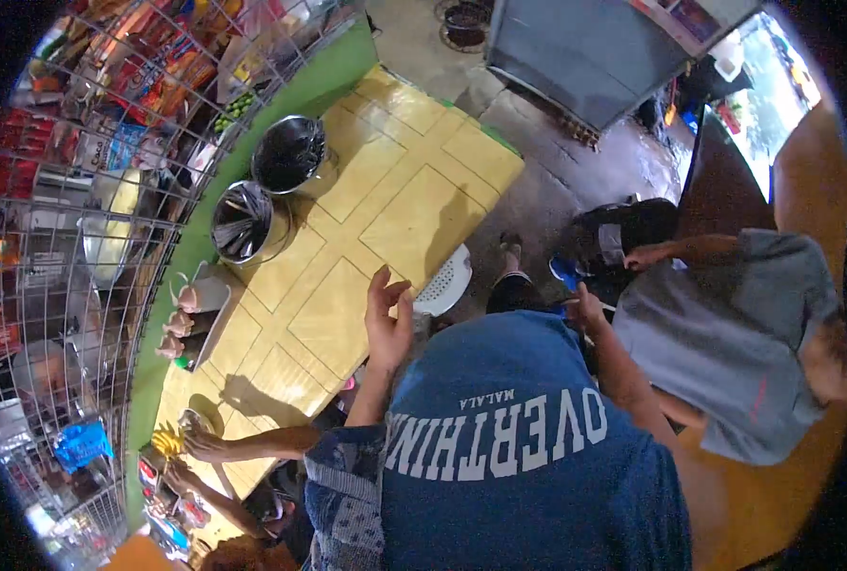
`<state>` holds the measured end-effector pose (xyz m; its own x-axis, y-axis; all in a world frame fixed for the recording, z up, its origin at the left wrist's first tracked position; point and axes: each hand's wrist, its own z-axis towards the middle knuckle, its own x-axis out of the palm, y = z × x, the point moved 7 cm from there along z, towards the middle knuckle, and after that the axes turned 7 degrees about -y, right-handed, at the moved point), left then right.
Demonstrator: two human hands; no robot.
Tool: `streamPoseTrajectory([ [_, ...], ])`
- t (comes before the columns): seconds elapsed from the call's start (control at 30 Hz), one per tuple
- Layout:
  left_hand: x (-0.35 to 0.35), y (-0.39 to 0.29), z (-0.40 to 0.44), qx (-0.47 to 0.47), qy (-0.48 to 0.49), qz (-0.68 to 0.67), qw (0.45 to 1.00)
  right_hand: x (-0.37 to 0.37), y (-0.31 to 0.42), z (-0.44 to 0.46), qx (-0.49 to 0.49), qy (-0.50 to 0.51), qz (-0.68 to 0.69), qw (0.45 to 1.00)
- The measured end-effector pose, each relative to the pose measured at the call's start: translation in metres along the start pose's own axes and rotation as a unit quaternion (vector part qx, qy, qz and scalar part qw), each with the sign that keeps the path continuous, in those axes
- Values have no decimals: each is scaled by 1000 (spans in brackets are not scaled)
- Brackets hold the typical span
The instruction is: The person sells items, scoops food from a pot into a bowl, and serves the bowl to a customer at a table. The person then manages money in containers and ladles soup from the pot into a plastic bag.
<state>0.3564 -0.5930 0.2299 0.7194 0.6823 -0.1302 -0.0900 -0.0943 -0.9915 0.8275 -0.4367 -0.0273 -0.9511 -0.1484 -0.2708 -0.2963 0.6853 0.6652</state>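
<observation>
My left hand [388, 319] is raised above the near edge of the yellow table [385, 200], fingers loosely curled and apart, with nothing visible in it. A white perforated stool [445, 284] stands just beyond it. My right hand [587, 310] is beside the front of my blue shirt [500, 409], fingers closed around something small and dark that I cannot make out. Close beyond this hand is a blue item [566, 272], near a dark bag-like shape [623, 233].
Two metal buckets [324, 176], one with utensils, and a white holder [216, 290] line the green ledge. Another person's hand [206, 443] is near yellow bananas [167, 440]. At right, a person in a grey shirt [728, 343] reaches inward. Wire mesh [109, 205] fronts packaged goods.
</observation>
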Motion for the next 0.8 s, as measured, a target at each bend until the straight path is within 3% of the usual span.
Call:
streamPoseTrajectory([
  [0.2,58,-6,51,-22,-29,50,998,5,112,126,5,-48,-32,998],
  [0.27,90,-12,81,10,-55,130,990,9,119,206,16,-6,-8,1000],
  [0.33,130,-8,125,31,-70,193,978,5,149,270,-85,39,-118,989],
  [0.4,171,4,162,95,-100,402,905,-5,190,312,-139,33,-160,977],
  [0.47,204,34,190,-13,-98,437,894,-14,224,365,-159,61,-236,957],
  [0.53,213,53,226,-144,-144,575,793,-31,258,410,-139,103,-289,942],
  [0.57,214,58,234,-180,-145,577,784,-43,277,431,-122,112,-303,938],
  [0.63,216,47,240,-218,-163,593,758,-61,321,467,-52,96,-278,954],
  [0.67,222,46,247,-248,-152,605,741,-71,344,470,98,54,-211,971],
  [0.8,226,50,252,-294,-123,613,723,-45,458,494,72,26,-168,983],
])
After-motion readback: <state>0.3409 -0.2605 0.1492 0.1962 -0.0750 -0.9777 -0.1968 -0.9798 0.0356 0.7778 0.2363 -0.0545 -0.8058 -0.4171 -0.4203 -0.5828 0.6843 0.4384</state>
